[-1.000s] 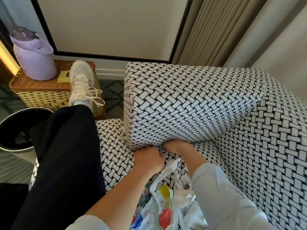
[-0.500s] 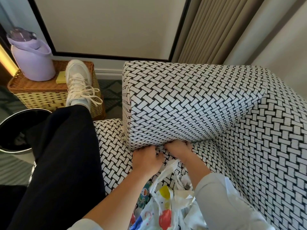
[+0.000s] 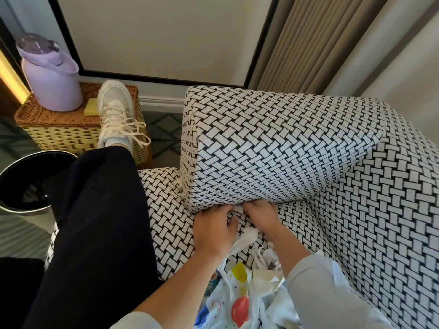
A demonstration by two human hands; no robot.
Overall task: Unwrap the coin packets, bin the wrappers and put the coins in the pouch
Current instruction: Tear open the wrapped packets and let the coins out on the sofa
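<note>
Wrapper scrap [image 3: 238,210] sits between curled fingers of left hand [image 3: 215,230] and right hand [image 3: 261,216] (grip unclear).

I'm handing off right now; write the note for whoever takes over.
Hands: left hand and right hand both pinch white paper at the foot of the armrest, seemingly a packet mid-unwrap.
Things: printed pouch on the seat, crumpled wrappers beside it; bin on the floor, left.
Done: cannot tell; no coins show.
Left: finish unwrapping, bin wrappers, pouch coins.
</note>
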